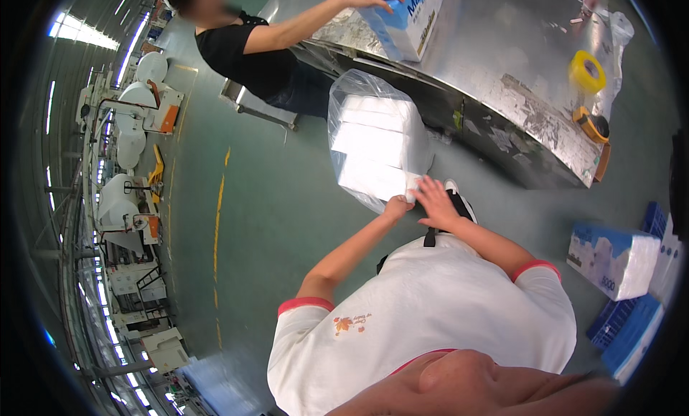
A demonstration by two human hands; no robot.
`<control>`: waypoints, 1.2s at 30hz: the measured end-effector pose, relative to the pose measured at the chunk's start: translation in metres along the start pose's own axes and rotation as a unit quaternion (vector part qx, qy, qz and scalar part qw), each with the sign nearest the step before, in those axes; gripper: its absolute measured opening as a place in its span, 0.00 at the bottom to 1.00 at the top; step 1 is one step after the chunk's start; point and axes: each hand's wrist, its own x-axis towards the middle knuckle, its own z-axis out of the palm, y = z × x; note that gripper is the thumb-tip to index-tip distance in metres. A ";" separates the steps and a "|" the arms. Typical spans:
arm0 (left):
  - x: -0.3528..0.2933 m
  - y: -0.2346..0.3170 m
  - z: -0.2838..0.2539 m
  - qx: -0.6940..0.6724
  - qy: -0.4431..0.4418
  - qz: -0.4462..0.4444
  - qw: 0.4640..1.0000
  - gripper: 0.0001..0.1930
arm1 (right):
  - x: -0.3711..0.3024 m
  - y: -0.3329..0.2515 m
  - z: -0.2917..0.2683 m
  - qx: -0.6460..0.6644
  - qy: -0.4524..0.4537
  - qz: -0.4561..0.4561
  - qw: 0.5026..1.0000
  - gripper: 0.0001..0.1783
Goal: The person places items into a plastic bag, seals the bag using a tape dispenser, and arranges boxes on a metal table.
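A clear plastic bag (343, 93) stands just ahead of me, its mouth loose around a stack of white tissue packs (369, 139). At the bag's near edge my left hand (399, 206) is closed, its fingers pinching the plastic beside the lowest packs. My right hand (436, 202) lies against the near right side of the bag, fingers spread and stretched out. It appears to touch the plastic without gripping it.
A scuffed metal table (495, 57) extends ahead and right, carrying yellow tape (587, 72) and a tape dispenser (591, 124). A co-worker (251, 64) holds a blue-and-white package (409, 21) there. More packages (610, 258) stand at right; machines with white rolls (133, 122) line the left.
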 end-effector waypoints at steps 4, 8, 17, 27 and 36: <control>-0.068 -0.049 0.040 -0.086 -0.039 0.026 0.995 0.05 | -0.013 -0.027 0.056 -0.048 -0.120 -0.089 0.988 0.24; -0.124 -0.087 0.061 0.129 -0.133 0.160 0.970 0.12 | -0.065 -0.054 0.081 -0.011 -0.156 -0.121 0.980 0.09; -0.165 -0.137 0.057 0.075 -0.199 0.083 0.974 0.23 | -0.078 -0.062 0.082 0.066 -0.358 0.069 0.929 0.09; -0.183 -0.138 0.050 -0.148 -0.058 -0.026 0.987 0.19 | 0.089 0.005 0.068 -0.217 0.045 0.217 0.951 0.49; -0.087 -0.196 0.062 -0.064 0.325 -0.191 0.924 0.25 | 0.104 0.093 0.108 -0.126 -0.035 0.210 0.969 0.44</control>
